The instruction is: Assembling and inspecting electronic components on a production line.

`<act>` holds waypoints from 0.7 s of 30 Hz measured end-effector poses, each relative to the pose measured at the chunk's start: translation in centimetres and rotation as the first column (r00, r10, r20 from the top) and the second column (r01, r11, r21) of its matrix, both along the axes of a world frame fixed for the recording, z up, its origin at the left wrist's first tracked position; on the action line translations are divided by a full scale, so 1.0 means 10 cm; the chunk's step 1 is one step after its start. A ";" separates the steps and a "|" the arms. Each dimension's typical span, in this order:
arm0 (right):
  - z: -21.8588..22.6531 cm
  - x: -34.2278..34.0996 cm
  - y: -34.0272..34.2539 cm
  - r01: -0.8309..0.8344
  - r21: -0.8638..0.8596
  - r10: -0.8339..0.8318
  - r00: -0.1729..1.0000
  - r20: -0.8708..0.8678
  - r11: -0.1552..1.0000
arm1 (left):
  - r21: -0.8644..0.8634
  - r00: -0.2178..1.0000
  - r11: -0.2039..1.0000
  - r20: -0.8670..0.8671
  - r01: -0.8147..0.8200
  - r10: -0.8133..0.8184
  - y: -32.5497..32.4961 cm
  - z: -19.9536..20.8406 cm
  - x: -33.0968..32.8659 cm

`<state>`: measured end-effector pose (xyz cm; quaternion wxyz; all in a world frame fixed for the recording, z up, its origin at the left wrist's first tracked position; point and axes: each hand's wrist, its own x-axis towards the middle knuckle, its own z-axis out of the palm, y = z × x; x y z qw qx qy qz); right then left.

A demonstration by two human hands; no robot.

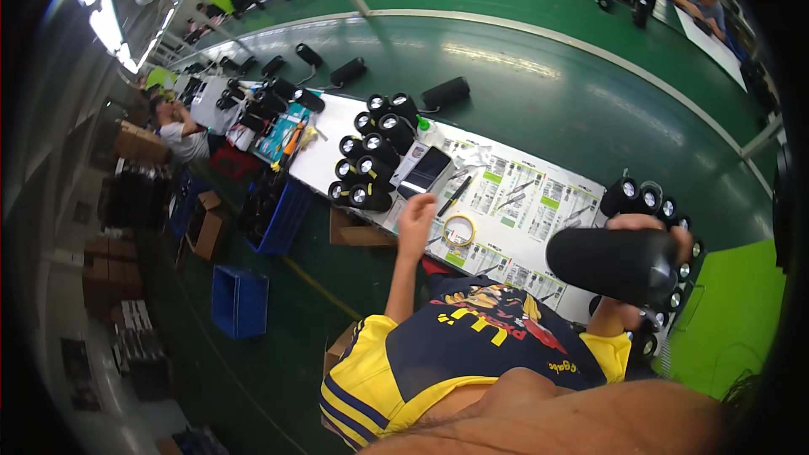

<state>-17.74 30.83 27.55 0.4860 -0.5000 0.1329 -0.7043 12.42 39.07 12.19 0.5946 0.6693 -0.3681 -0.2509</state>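
My right hand grips a black cylindrical speaker, lifted above the right end of the table; its fingers wrap round the far side and part of the hand is hidden behind it. My left hand is over the table's near edge, fingers loosely curled, with nothing visible in them. Just beyond it lie a dark-screened phone-like device and a black pen. A roll of yellow tape lies to its right. Several black speakers with silvery round ends stand in a group to its left.
More speakers crowd the table's right end, beside a bright green panel. Printed sheets cover the white tabletop. A green-capped bottle stands at the far edge. Blue bins sit on the floor at left. A co-worker sits farther left.
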 end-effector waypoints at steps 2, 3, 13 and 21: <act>0.00 0.05 -0.01 -0.141 -0.219 0.147 0.989 0.011 0.966 | -0.094 0.983 0.981 -0.050 0.172 -0.177 -0.05 0.37 -0.27; -0.22 -0.08 -0.07 -0.031 -0.363 0.097 0.981 0.166 0.931 | -0.115 0.939 0.937 -0.056 0.330 -0.338 -0.24 0.48 -0.45; -0.74 0.45 0.16 -0.141 0.357 0.191 0.976 -0.108 0.923 | -0.061 0.654 0.652 0.016 0.755 -0.756 -0.37 0.71 -1.23; -0.78 0.42 0.05 0.410 -0.346 -0.516 0.444 -0.732 0.844 | -0.002 0.704 0.705 0.043 0.709 -0.709 -0.55 0.76 -1.06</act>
